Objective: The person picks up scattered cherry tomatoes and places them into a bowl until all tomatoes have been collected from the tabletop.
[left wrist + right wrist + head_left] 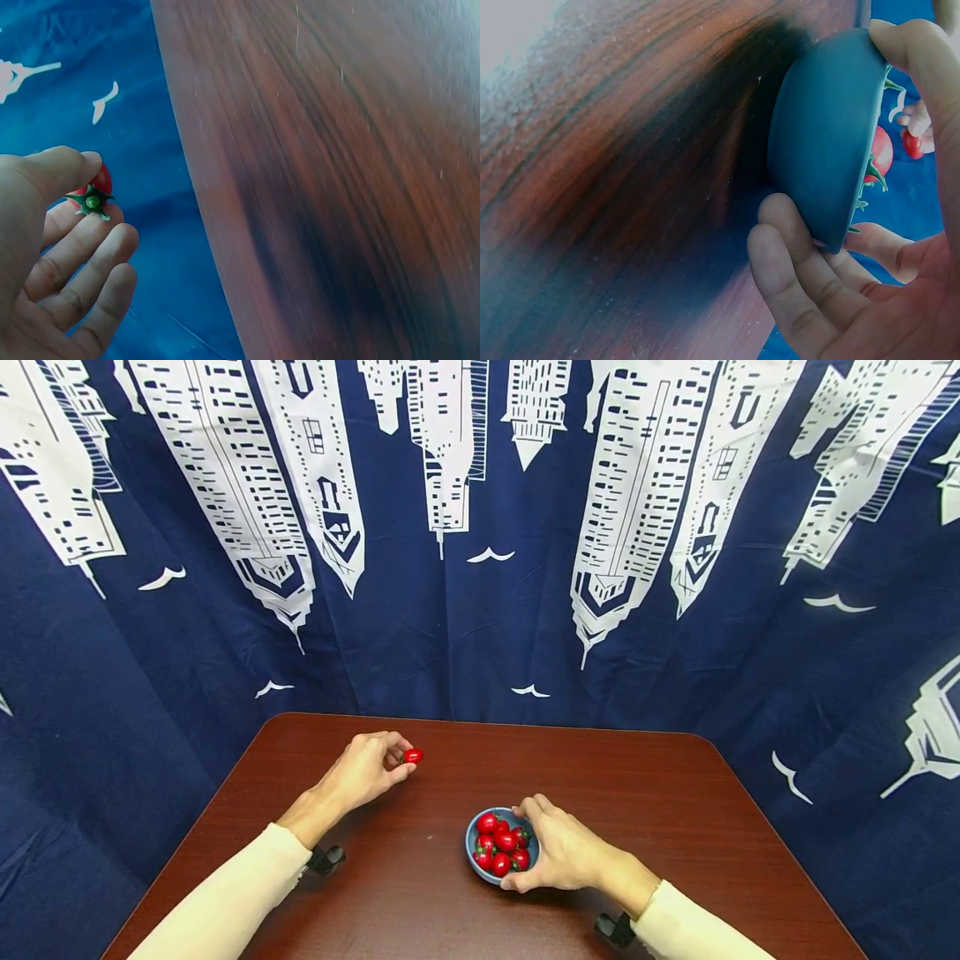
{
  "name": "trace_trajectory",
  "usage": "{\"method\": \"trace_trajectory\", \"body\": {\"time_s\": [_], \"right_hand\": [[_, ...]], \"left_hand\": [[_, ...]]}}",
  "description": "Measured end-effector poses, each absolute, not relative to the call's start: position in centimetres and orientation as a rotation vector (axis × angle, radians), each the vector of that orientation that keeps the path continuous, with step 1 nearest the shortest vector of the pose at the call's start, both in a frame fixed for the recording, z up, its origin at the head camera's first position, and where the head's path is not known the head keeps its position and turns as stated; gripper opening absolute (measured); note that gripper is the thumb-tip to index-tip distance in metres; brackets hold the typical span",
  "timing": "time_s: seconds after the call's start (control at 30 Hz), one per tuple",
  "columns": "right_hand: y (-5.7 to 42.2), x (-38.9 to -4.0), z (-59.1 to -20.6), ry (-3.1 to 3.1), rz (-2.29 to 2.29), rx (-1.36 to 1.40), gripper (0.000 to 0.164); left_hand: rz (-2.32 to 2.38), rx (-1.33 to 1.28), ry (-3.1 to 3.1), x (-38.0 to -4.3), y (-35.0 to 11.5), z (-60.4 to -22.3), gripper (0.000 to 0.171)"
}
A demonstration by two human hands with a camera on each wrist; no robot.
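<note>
Between thumb and fingertips my left hand (371, 768) pinches a small red cherry tomato (413, 756), held above the far left part of the table. Its green star-shaped stem end (92, 202) faces the left wrist camera. A blue bowl (821, 139) filled with several cherry tomatoes (505, 841) is at the middle of the table. My right hand (562, 847) grips this bowl from its right side, thumb at the near rim and fingers at the far rim. Whether the bowl's base touches the table cannot be told.
The brown wooden table (600, 760) has rounded far corners. Behind it hangs a dark blue curtain (450, 635) with white buildings and birds printed on it. Dark wrist-worn devices sit under both cuffs, the right one (615, 931) low over the table.
</note>
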State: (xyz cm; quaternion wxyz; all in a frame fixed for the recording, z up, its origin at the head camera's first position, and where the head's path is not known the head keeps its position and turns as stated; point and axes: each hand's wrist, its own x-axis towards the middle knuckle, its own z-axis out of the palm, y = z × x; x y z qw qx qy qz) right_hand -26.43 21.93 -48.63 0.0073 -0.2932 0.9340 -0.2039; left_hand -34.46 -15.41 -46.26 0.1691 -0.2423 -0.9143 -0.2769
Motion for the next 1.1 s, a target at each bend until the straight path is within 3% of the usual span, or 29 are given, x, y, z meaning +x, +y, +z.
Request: {"method": "trace_trajectory", "body": {"time_s": [1.1], "right_hand": [[22.0, -26.5, -48.7, 2.894, -0.664, -0.933, 0.094]], "left_hand": [[-0.678, -1.064, -2.566, -28.0, -8.9, -46.1, 0.023]]}}
